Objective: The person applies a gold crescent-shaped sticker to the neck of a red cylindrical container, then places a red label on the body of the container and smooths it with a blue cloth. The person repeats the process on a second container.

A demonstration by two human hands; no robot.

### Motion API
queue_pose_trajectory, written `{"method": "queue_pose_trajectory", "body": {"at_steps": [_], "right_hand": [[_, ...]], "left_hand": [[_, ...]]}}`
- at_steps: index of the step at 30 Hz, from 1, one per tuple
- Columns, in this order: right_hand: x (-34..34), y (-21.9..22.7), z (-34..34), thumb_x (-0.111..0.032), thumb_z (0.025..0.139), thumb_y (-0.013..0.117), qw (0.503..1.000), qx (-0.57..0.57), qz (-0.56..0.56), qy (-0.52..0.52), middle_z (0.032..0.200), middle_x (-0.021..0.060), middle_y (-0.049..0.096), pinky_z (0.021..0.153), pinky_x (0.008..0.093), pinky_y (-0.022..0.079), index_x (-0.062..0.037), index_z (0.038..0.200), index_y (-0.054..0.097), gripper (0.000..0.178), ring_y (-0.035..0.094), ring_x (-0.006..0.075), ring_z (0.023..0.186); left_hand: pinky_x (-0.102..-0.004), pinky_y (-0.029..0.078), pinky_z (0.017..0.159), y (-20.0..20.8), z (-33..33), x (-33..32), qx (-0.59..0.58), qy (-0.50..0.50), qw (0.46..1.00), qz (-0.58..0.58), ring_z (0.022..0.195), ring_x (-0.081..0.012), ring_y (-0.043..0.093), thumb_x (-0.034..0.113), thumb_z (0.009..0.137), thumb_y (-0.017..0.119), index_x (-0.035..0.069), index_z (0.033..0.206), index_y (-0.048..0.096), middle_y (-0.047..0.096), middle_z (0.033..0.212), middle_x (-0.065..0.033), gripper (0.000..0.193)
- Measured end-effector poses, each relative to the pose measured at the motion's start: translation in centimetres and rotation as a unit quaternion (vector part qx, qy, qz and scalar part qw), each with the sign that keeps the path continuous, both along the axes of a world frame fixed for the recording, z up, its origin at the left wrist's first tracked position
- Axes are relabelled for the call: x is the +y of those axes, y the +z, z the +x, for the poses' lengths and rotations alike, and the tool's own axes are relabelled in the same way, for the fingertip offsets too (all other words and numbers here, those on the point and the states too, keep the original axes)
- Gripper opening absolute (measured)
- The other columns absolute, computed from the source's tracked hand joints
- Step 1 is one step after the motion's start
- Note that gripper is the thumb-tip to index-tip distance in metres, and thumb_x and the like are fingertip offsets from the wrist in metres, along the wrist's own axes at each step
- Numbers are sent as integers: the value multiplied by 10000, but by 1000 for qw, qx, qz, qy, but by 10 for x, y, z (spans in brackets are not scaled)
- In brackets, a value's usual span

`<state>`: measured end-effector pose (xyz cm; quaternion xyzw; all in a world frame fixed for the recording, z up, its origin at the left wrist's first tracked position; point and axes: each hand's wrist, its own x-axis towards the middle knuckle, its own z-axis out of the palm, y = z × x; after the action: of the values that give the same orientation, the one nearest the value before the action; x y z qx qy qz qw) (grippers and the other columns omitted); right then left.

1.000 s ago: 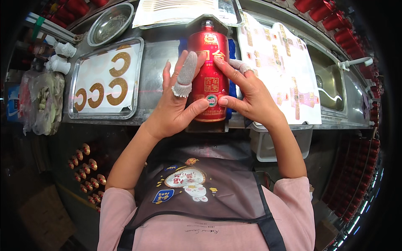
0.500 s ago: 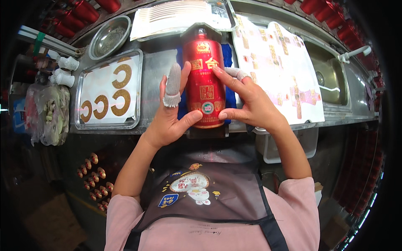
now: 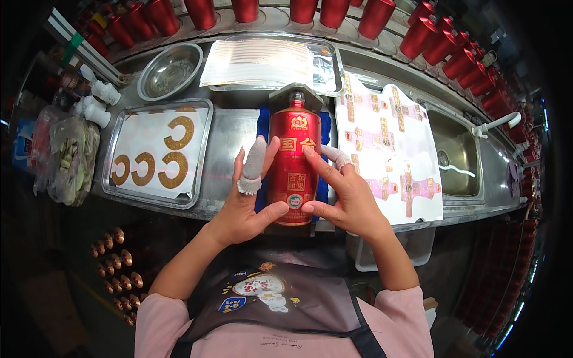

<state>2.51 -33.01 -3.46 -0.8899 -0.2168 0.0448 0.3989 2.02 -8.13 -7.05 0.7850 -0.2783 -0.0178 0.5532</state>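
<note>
A red bottle with gold print lies on its back on a holder over blue cloth, its neck pointing away from me. My left hand grips its left side, with the thumb low on the front and a fingertip near the upper left edge. My right hand holds the other side, thumb and index finger pressed on the front. One finger of each hand wears a grey knitted finger sleeve. The fingers' undersides against the bottle are partly hidden.
Left stands a metal tray with gold C-shaped labels. A sheet of gold and pink labels lies right, beside a sink. Behind are a steel bowl, a tray of strips and rows of red bottles.
The view has tilted up, so the bench sits lower in the picture and more red bottles show behind. Both hands stay on the bottle in nearly the same pose.
</note>
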Motion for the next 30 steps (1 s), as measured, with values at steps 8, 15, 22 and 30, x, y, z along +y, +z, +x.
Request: {"method": "queue_pose_trajectory", "body": {"at_steps": [8,15,22,30], "right_hand": [[9,12,0,-490,814,818,999,11,-40,-33,1500,242,449,1007,479,510,-269,1512,526,788,553,454,1275],[11,10,3,-470,829,807,998,44,-47,-30,1493,234,457,1026,493,494,-276,1522,512,778,554,450,1258],[10,8,4,-478,834,795,999,11,-34,-35,1457,282,480,910,496,558,-332,1515,502,755,621,488,1152],[8,9,8,-439,824,818,998,57,-9,-40,1466,235,494,1073,457,459,-231,1557,466,839,545,423,1288]], "left_hand": [[-617,-8,1220,0,8,-1,-95,1,990,100,1577,-353,174,352,955,683,137,1649,192,273,1689,-116,877],[-647,7,1211,0,9,-2,-79,4,993,88,1572,-357,187,349,941,696,134,1639,240,293,1679,-115,861],[-648,7,1209,-1,7,-1,-82,11,993,84,1571,-371,182,359,938,699,133,1640,240,295,1677,-128,869],[-653,11,1211,-3,7,-1,-77,16,993,84,1572,-365,178,383,930,709,147,1635,256,284,1678,-134,871]]}}
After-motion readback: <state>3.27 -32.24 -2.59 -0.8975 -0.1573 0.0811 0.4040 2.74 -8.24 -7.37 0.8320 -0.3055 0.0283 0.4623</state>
